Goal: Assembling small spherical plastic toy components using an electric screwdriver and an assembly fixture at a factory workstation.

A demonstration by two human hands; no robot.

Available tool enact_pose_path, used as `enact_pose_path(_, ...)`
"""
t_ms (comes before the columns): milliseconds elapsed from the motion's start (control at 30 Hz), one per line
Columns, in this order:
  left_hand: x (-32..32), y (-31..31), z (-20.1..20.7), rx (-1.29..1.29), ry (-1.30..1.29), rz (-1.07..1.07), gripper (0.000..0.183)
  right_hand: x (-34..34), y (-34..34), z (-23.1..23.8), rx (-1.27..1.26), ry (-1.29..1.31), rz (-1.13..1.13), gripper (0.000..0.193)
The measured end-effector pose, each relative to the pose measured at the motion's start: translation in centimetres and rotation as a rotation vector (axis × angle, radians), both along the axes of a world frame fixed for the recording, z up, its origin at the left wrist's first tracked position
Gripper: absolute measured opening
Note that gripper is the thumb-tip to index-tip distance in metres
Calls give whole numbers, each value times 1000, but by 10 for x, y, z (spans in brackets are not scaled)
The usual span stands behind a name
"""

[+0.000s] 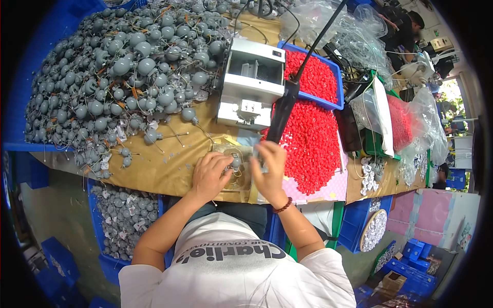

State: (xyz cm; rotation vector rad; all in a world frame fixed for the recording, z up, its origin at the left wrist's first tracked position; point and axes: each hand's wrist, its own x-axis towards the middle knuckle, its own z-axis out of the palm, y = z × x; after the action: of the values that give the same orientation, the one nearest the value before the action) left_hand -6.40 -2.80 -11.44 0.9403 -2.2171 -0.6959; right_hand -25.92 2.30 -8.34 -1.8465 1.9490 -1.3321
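My left fingers [220, 164] are bent, and their tips are right at a small round gray ball [236, 161]. I cannot tell if they grip it or just touch it. The ball is over a see-through flat plate [231, 194], between my left fingers and my right fingers [270, 150]. My right fingers are bent too, but they look blurry, so I cannot tell if they pinch anything. Just past them is the fat end of a black stick [287, 108]. To their right is a big pile of little red plastic bits [310, 154], and behind that a blue tray [323, 102] holds more. Past my fingers, a white machine [246, 92] stands on the brown surface [154, 174]. Far to the left of my left fingers is a huge heap of gray balls with wires [123, 87].
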Motion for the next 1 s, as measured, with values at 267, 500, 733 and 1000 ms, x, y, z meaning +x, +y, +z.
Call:
enact_pose_path(267,-1,-1,2,-2,3,-8,40,25,-26,-25,238,-572,30,12)
enact_pose_path(500,0,-2,3,35,-12,-3,39,27,-28,-24,294,-543,113,13)
enact_pose_path(733,-1,-1,4,10,-11,-8,41,28,-35,-30,299,-591,-20,14)
enact_pose_path(1000,13,-5,-1,207,188,2,38,21,-42,-9,272,-897,171,18)
